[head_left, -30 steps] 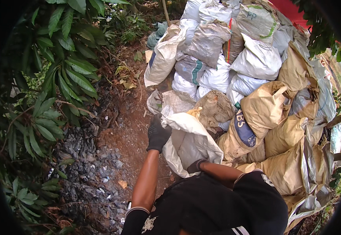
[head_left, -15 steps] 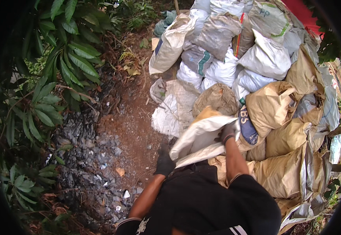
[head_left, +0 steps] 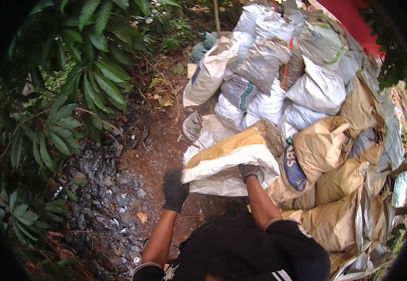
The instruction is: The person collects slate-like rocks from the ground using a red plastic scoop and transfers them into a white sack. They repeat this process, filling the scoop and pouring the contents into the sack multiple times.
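Gripping the near edge of a white woven sack (head_left: 227, 171), the right hand (head_left: 250, 172), in a dark glove, has its fingers curled over the fabric and closed on it. That sack lies on its side at the foot of the big heap, its mouth end turned toward the person, with a tan sack (head_left: 227, 146) lying right on top of it and touching it along its length. Over on the other side, the left hand (head_left: 174, 191), gloved dark too, sits at the sack's left corner; it looks loosely curled, but whether it actually has hold of the cloth or only hangs beside it, that you cannot tell from up here. Both forearms come up from the lower edge, out of a black short-sleeved shirt (head_left: 245, 250). Behind the sack rises a pile of filled sacks (head_left: 316, 89), white, grey and tan, stacked against each other and climbing to the right. Bare red-brown soil (head_left: 156, 150) runs between the pile and a patch of dark grey rubble (head_left: 100, 201) on the left, and broad green leaves (head_left: 86, 79) hang over that side.
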### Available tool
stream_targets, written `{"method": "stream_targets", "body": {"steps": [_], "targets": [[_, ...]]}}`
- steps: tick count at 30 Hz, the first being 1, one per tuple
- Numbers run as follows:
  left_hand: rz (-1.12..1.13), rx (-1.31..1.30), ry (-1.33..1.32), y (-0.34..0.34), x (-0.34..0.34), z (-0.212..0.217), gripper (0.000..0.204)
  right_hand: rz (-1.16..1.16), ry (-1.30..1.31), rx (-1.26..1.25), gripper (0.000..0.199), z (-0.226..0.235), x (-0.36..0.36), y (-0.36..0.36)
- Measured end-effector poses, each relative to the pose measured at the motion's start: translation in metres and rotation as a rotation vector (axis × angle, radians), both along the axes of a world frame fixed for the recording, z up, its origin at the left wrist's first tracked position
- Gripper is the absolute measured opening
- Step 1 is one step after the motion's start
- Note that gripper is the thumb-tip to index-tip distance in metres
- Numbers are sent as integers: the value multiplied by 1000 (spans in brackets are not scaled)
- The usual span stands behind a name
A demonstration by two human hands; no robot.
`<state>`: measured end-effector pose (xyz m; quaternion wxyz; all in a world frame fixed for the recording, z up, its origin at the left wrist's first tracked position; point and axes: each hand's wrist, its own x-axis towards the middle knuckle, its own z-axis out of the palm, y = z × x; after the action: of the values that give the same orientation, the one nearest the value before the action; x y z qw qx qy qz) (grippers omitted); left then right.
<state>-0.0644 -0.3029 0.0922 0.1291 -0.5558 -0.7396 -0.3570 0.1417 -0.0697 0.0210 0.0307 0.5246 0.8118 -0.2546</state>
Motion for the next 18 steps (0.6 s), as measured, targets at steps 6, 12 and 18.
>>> {"method": "stream_targets", "body": {"steps": [6, 12, 18], "targets": [[568, 124, -1430, -17, -13, -59, 32, 144, -61, 83, 56, 19, -35, 18], [160, 25, -1699, -7, 67, -69, 34, 300, -99, 165, 57, 17, -58, 5], [100, -110, -1030, 62, 77, -54, 39, 434, -79, 216, 58, 18, -82, -21]]}}
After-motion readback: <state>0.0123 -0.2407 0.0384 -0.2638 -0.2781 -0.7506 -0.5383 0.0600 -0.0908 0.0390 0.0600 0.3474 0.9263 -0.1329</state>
